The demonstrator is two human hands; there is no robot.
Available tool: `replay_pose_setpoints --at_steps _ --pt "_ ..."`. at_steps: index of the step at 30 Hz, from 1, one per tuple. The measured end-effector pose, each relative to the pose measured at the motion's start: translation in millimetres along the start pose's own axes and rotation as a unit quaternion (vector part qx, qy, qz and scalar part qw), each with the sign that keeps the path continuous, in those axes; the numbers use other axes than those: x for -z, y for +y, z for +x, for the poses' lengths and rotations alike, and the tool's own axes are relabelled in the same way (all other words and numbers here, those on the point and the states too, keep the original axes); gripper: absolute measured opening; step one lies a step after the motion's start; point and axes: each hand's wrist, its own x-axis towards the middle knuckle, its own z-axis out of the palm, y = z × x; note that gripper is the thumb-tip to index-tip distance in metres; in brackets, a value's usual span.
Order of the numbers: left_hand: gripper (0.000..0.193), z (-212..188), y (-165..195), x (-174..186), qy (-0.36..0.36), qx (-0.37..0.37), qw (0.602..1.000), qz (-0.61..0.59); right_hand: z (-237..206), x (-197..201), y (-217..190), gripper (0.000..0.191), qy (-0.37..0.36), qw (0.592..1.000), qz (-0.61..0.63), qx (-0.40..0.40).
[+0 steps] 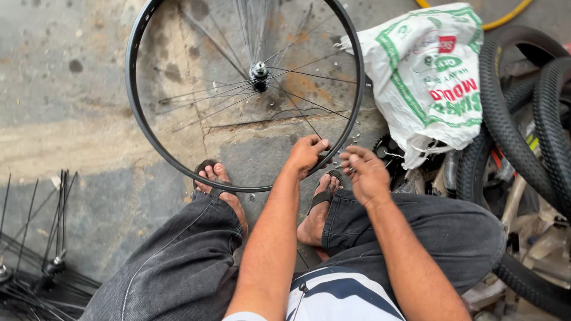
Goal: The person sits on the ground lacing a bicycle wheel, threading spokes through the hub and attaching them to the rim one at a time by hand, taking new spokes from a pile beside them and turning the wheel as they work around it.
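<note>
A black bicycle wheel rim [132, 101] with thin spokes and a metal hub [259, 72] stands upright on the concrete in front of my feet. My left hand [306, 153] grips the rim's lower right part, fingers wrapped over it. My right hand [367, 172] hovers just right of the rim with its fingertips pinched together, seemingly on something small near a spoke end; what it holds is too small to make out. I sit low, knees apart, in dark jeans and sandals.
A white woven sack [428, 71] with green and red print lies at the right. Black tyres [535, 119] are piled at the far right, a yellow hose [505, 18] above them. Loose spokes and hubs [53, 261] lie at the lower left.
</note>
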Motion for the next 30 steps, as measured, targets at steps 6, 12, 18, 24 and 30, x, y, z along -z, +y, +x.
replay_pose_setpoints --at_steps 6,12,18,24,30 --pt "0.025 -2 -1 -22 -0.022 -0.018 0.999 -0.022 -17 2 0 0.009 0.01 0.999 0.04 -0.02" --pt "0.022 -6 2 -22 -0.027 -0.003 0.999 -0.037 -19 -2 -7 0.017 0.001 0.997 0.077 -0.014" --pt "0.022 -8 -1 -17 -0.028 -0.001 0.999 -0.035 -18 -14 -7 0.013 0.028 0.998 0.061 0.006" --pt "0.021 -6 -1 -16 -0.03 -0.003 0.999 -0.04 -19 -24 -11 0.016 0.053 0.998 0.002 0.028" --pt "0.022 -6 -1 -17 -0.033 -0.011 0.998 -0.045 -19 -26 -10 0.015 0.062 0.997 -0.014 0.046"
